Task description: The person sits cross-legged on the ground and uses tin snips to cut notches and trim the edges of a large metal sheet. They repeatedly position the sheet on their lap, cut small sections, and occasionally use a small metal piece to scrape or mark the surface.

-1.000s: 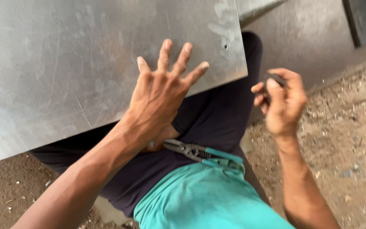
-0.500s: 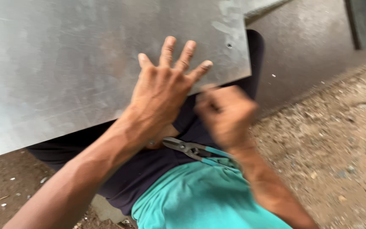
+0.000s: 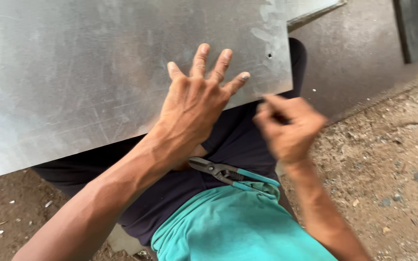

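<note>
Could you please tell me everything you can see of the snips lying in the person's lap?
The snips look like metal hand shears: short grey jaws, a pivot, and teal-coated handles. They lie flat across the lap on dark trousers, jaws pointing towards the left hand, handles reaching the teal shirt. Whether the jaws are fully closed is hard to tell. Neither hand grips them; the left wrist is just beside the jaw tips.

The metal sheet [image 3: 97, 72] lies across the person's lap. The left hand [image 3: 194, 104] rests on its near edge. At four o'clock from it lies the right hand [image 3: 289, 128]; at six o'clock, the snips [image 3: 231, 173] on the lap.
</note>
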